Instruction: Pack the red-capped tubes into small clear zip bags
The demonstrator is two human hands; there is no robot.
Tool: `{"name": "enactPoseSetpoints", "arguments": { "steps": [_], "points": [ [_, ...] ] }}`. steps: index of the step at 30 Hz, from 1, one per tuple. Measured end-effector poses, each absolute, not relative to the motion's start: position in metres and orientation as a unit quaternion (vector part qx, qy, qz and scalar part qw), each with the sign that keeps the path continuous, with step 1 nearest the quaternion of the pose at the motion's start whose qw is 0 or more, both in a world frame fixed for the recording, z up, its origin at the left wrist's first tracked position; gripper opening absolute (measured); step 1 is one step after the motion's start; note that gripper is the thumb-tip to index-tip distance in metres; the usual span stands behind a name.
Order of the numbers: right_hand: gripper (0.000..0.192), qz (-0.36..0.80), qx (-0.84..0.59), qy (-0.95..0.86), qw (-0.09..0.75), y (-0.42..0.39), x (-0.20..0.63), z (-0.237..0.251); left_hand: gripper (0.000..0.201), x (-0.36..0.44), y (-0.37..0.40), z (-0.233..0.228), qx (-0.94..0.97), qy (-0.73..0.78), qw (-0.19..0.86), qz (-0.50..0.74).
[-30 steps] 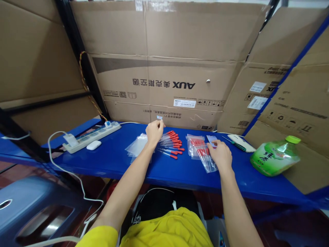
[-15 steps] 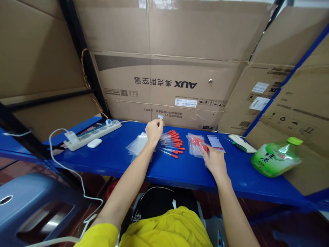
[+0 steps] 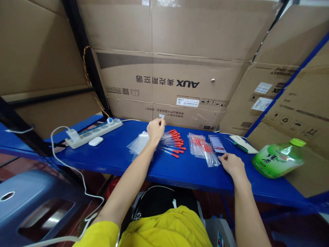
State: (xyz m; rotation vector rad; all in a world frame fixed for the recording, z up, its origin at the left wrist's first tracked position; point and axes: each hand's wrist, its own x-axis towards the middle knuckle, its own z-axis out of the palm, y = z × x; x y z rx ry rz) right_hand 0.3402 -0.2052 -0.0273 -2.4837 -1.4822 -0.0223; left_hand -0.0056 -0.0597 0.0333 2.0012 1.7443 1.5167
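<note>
Left hand (image 3: 155, 130) pinching small label (image 3: 161, 116); right hand (image 3: 232, 164) curled — beside bags (image 3: 203, 149)

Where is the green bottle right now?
The green bottle lies on its side at the right end of the blue shelf, right of the right hand.

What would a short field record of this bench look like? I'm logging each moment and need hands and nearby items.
surface: glossy blue metal shelf
left hand: raised over the shelf, pinching a small white-and-blue label
right hand: loosely curled, resting on the shelf by the corner of a clear plastic bag of red-capped tubes
between the hands: loose row of clear tubes with red caps
beside left forearm: empty clear plastic bags
far left: white power strip
far right: green plastic bottle lying on its side
</note>
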Motion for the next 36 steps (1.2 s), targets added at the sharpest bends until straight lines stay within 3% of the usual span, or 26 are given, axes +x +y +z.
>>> {"name": "enactPoseSetpoints", "arguments": {
  "steps": [14, 20, 24, 30, 36],
  "points": [
    [0.048, -0.016, -0.827, -0.561, 0.038, -0.157, 0.347, -0.004, 0.048, -0.008, -0.056, 0.032, 0.644, 0.568, 0.040, 0.510],
    [0.034, -0.063, -0.769, -0.604, 0.202, -0.133, 0.290, 0.036, 0.049, -0.022, -0.047, 0.038, 0.627, 0.617, 0.039, 0.474],
    [0.031, -0.055, -0.684, -0.669, 0.285, -0.103, 0.220, 0.055, 0.033, -0.050, -0.035, 0.035, 0.608, 0.693, 0.053, 0.384],
    [0.032, -0.045, -0.644, -0.714, 0.270, -0.079, 0.152, 0.038, 0.049, -0.107, -0.015, 0.018, 0.564, 0.780, 0.186, 0.197],
    [0.030, -0.027, -0.586, -0.768, 0.258, -0.087, 0.143, 0.014, 0.023, -0.114, -0.016, 0.019, 0.576, 0.763, 0.184, 0.226]
  ]
}}
